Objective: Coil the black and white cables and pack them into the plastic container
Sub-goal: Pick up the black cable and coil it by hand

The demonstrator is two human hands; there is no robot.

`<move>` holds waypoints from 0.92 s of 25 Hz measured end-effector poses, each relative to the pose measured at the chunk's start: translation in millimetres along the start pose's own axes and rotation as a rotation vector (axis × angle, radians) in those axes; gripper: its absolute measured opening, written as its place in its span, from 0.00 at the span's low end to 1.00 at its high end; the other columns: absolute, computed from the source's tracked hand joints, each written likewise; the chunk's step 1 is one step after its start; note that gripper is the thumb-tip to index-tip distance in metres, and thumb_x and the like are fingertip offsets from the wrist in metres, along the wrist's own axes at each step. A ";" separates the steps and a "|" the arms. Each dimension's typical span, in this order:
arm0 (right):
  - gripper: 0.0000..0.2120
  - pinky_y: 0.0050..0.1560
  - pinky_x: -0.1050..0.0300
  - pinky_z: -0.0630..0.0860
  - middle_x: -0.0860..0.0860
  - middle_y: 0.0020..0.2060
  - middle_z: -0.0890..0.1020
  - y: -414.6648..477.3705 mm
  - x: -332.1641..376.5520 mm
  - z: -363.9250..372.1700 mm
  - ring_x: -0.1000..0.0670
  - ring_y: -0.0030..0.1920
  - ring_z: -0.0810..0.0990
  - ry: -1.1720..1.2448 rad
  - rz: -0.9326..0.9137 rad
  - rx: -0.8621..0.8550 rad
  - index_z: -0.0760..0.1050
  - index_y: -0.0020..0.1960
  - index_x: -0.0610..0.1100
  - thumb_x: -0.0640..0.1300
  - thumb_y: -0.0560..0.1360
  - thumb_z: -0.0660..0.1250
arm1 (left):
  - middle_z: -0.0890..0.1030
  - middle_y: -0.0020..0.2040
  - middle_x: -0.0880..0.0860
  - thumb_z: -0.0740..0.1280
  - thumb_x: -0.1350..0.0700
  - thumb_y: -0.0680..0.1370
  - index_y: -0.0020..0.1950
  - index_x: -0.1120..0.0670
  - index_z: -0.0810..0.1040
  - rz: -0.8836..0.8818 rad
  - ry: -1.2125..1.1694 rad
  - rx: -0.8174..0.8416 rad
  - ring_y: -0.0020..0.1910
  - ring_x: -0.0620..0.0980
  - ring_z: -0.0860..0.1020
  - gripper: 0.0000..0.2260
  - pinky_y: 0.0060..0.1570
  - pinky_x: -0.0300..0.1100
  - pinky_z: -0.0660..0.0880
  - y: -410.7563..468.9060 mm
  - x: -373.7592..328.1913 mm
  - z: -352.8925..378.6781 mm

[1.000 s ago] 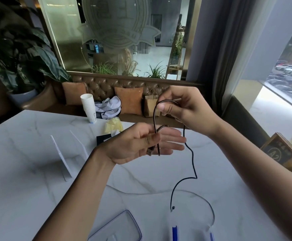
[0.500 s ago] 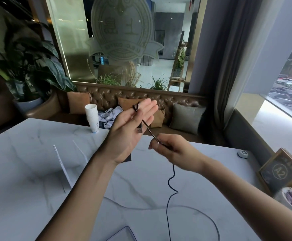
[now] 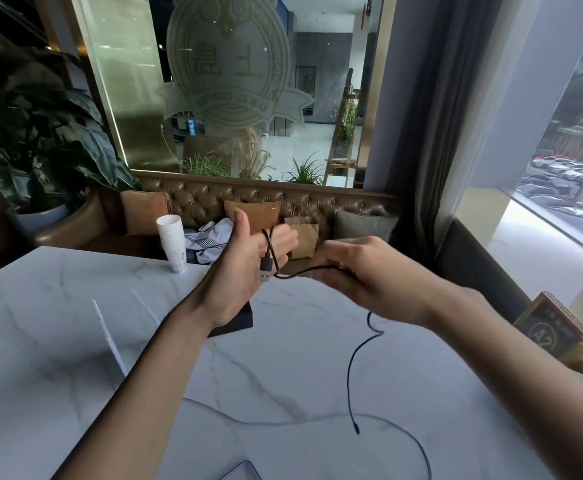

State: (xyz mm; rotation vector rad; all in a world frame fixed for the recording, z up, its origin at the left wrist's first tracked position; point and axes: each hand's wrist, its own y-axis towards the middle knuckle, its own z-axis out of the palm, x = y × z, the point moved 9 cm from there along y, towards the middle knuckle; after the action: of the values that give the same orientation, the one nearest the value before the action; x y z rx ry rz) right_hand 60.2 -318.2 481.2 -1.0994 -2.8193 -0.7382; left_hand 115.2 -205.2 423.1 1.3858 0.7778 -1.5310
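Trailing black cable (image 3: 349,382) from right hand (image 3: 363,268)

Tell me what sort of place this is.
Probably a café: a frosted round window emblem reads COFFEE in mirror writing, a stack of white paper cups stands on the white marble table, and a tufted brown leather bench runs behind it.

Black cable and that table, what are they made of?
The black cable looks wrapped in woven fabric: near the plug its skin shows a rough, speckled braid, not smooth rubber. The plug's tip looks like shiny metal. The table looks like polished marble or marble-look stone: white with grey veins, softly glossy.
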 end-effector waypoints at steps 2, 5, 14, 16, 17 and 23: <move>0.07 0.43 0.52 0.76 0.52 0.43 0.80 5.8 7.2 -10.8 0.51 0.42 0.77 -0.057 -0.075 0.001 0.79 0.52 0.44 0.46 0.80 0.64 | 0.73 0.67 0.56 0.35 0.30 0.75 0.73 0.61 0.66 -0.099 0.056 0.121 0.60 0.51 0.74 0.44 0.59 0.38 0.68 -1.1 9.4 11.7; 0.04 0.43 0.52 0.77 0.55 0.42 0.77 16.3 13.0 -21.9 0.55 0.42 0.76 -0.074 -0.127 -0.020 0.82 0.50 0.45 0.41 0.76 0.70 | 0.76 0.63 0.55 0.38 0.25 0.67 0.68 0.61 0.71 -0.182 0.140 0.300 0.63 0.51 0.75 0.50 0.64 0.41 0.67 -9.4 17.8 32.6; 0.09 0.41 0.42 0.78 0.43 0.38 0.83 17.7 -26.6 -30.8 0.41 0.38 0.81 0.385 0.050 -0.194 0.79 0.44 0.38 0.44 0.74 0.73 | 0.71 0.71 0.66 0.58 0.22 0.63 0.71 0.67 0.68 -0.140 -0.246 0.610 0.72 0.61 0.68 0.55 0.71 0.49 0.66 -35.8 -1.8 70.5; 0.07 0.40 0.51 0.79 0.43 0.37 0.82 15.4 -30.9 -19.4 0.47 0.36 0.80 0.535 0.053 -0.196 0.78 0.44 0.37 0.41 0.76 0.70 | 0.68 0.72 0.68 0.60 0.23 0.64 0.71 0.68 0.66 -0.106 -0.344 0.635 0.74 0.63 0.66 0.55 0.73 0.51 0.63 -38.2 -7.3 73.6; 0.06 0.39 0.56 0.78 0.44 0.35 0.81 14.2 -32.9 -13.6 0.50 0.36 0.79 0.621 0.055 -0.193 0.78 0.44 0.37 0.39 0.77 0.68 | 0.67 0.72 0.69 0.60 0.24 0.64 0.72 0.69 0.64 -0.083 -0.382 0.639 0.74 0.64 0.65 0.55 0.73 0.52 0.61 -38.5 -10.2 73.8; 0.06 0.28 0.60 0.73 0.37 0.32 0.73 1.9 -52.7 36.3 0.44 0.31 0.68 1.027 0.246 -0.108 0.73 0.45 0.29 0.31 0.79 0.60 | 0.65 0.74 0.67 0.61 0.27 0.67 0.74 0.69 0.61 0.105 -0.493 0.524 0.76 0.62 0.62 0.52 0.75 0.52 0.56 -33.8 -25.2 62.8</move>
State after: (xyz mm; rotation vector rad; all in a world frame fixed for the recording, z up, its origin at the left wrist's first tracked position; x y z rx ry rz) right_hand 106.2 -334.4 439.7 -0.7253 -1.7691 -1.0378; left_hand 57.8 -242.9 454.8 1.2897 -0.0049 -1.9655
